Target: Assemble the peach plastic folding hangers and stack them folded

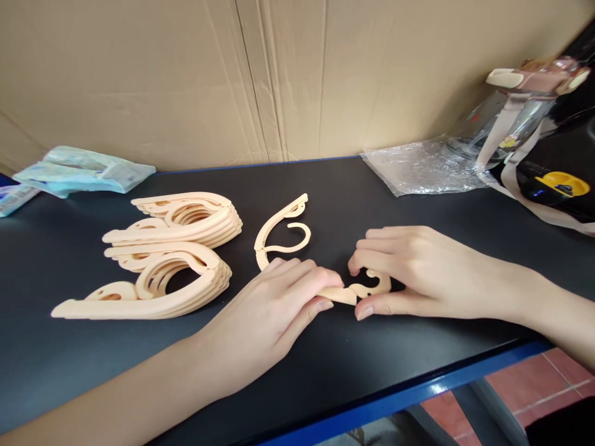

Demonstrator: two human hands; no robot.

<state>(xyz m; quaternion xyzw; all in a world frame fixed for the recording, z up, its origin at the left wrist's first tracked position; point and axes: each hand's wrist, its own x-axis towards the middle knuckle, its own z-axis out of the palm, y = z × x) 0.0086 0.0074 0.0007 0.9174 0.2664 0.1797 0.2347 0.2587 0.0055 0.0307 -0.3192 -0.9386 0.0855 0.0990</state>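
Pinched between the thumb and fingers of my left hand (288,303) is the arm of a pale peach plastic folding hanger (341,295); the rest of that arm is hidden under the hand. My right hand (413,272) curls around the hanger's hook (383,284), its thumb by the joint where hook and arm meet. Just beyond my left hand lies a second folding hanger (267,232), its hook curving to the right and its lower end covered by my fingers. Two stacks of matching hangers, a nearer one (176,303) and a farther one (209,228), rest folded to the left.
A light blue soft packet (93,170) lies at the back left of the black table (297,396). Toward the back right are a clear plastic bag (413,164), a strapped water bottle (525,118) and a yellow round item (562,184). Cardboard (186,80) stands behind the table.
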